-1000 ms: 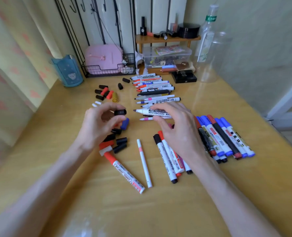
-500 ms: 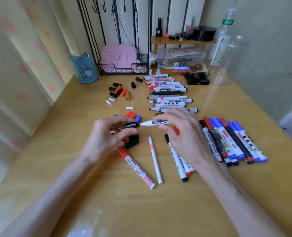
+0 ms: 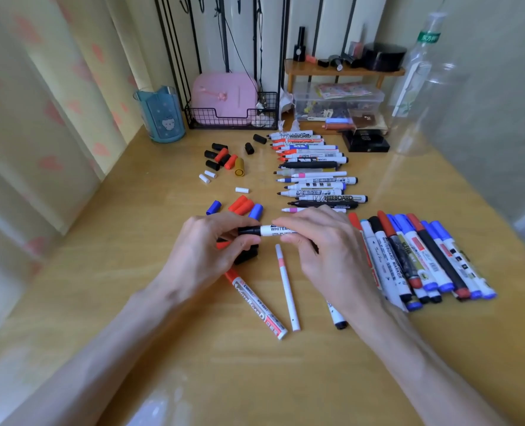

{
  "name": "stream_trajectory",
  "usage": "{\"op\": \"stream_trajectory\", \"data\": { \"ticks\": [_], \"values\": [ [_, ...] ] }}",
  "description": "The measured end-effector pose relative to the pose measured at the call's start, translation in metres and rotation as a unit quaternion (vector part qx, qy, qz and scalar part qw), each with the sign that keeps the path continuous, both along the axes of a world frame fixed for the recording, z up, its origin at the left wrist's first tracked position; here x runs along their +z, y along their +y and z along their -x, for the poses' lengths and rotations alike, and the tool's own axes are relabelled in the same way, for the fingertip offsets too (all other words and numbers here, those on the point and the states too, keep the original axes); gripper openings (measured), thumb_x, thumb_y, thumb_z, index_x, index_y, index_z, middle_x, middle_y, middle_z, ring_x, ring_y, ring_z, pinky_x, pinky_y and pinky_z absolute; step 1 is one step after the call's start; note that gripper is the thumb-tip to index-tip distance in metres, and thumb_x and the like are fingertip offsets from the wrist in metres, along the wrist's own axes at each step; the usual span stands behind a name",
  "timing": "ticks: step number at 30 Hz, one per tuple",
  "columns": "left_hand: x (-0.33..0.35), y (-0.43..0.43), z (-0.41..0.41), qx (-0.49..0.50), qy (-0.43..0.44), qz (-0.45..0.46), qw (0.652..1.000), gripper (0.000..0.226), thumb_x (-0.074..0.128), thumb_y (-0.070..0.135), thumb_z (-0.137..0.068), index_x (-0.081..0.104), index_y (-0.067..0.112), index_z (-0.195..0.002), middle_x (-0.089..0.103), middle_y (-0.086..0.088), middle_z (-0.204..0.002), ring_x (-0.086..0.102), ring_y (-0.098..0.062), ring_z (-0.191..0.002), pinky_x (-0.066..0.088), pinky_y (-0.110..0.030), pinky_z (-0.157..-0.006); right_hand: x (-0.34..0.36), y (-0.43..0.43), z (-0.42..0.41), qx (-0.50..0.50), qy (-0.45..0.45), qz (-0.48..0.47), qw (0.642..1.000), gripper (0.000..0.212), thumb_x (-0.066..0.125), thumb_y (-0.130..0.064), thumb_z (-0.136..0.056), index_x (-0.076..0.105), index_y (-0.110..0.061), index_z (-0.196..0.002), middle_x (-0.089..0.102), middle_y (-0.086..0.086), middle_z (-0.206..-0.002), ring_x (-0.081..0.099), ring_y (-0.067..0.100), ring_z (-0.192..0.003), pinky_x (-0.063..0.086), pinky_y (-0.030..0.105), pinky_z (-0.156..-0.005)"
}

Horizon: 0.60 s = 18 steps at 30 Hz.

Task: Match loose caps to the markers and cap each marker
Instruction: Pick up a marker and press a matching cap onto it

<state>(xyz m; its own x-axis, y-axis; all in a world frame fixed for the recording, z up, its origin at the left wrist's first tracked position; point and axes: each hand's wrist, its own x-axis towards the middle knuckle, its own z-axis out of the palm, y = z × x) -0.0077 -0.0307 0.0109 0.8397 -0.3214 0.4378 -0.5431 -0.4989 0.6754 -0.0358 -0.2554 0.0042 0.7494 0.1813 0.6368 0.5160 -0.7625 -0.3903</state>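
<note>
From my feed, most of the whiteboard marker (image 3: 278,230) is hidden: the fingers of the right hand (image 3: 325,253) curl over its barrel, and I can read only part of the word WHITEBOARD on the short white stretch that shows. The left hand (image 3: 212,250) pinches the black cap (image 3: 249,230) between thumb and fingertips. The cap sits on the marker's left end, but I cannot tell whether it is pushed fully home. Both are held level just above the table (image 3: 162,302), in the middle of my view. Under the left hand some black caps (image 3: 248,255) are half covered, and the red-capped marker (image 3: 256,305) runs out from beneath the palm. Another marker is mostly covered by the right wrist; only its black end (image 3: 338,321) shows. A thin white pen (image 3: 287,287) lies between the hands. To the right lies a row of capped markers (image 3: 424,259), touching side by side. Beyond the hands lies a row of uncapped markers (image 3: 313,173), tips to the left. Left of those lie loose caps: a black and red cluster (image 3: 222,156), small white caps (image 3: 207,176), a blue cap (image 3: 213,207) and red caps (image 3: 241,205).
</note>
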Motion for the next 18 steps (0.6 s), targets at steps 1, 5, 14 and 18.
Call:
{"op": "stream_trajectory", "data": {
  "ticks": [1,5,14,18],
  "values": [
    [0.000,0.000,0.000,-0.002,0.006,-0.001,1.000,0.024,0.080,0.023,-0.089,0.080,0.016,-0.112,0.079,0.015,-0.091,0.075,0.001,-0.082,0.056,-0.016,-0.082,0.001,-0.003,-0.002,0.009,0.009,-0.004,1.000,0.026,0.075,-0.006,-0.090,0.079,-0.018,-0.113,0.073,-0.004,-0.100,0.062,0.024,-0.091,0.050,0.044,-0.081],
    [0.002,0.000,0.003,0.000,0.037,-0.003,0.999,0.016,0.075,0.028,-0.095,0.079,0.020,-0.108,0.077,0.015,-0.078,0.075,-0.005,-0.075,0.059,-0.026,-0.077,0.004,-0.004,-0.004,0.028,0.013,0.000,1.000,0.026,0.076,-0.001,-0.089,0.080,-0.017,-0.110,0.073,-0.004,-0.099,0.062,0.024,-0.091,0.050,0.045,-0.081],
    [0.003,0.008,0.004,-0.017,0.018,-0.051,0.998,0.027,0.072,0.046,-0.093,0.080,0.027,-0.111,0.072,0.022,-0.101,0.066,0.000,-0.092,0.049,-0.017,-0.080,0.013,-0.028,-0.008,-0.052,-0.027,-0.027,0.998,0.039,0.079,0.013,-0.081,0.081,-0.015,-0.108,0.073,-0.006,-0.097,0.059,0.012,-0.092,0.038,0.016,-0.091],
    [0.005,0.005,0.007,0.009,-0.001,-0.047,0.999,0.030,0.073,0.048,-0.087,0.080,0.028,-0.108,0.071,0.024,-0.090,0.065,-0.002,-0.084,0.048,-0.017,-0.076,0.017,-0.033,-0.008,-0.028,0.002,-0.026,0.999,0.034,0.078,0.006,-0.085,0.081,-0.018,-0.109,0.072,-0.010,-0.100,0.061,0.014,-0.096,0.046,0.034,-0.092]
  ]
}}
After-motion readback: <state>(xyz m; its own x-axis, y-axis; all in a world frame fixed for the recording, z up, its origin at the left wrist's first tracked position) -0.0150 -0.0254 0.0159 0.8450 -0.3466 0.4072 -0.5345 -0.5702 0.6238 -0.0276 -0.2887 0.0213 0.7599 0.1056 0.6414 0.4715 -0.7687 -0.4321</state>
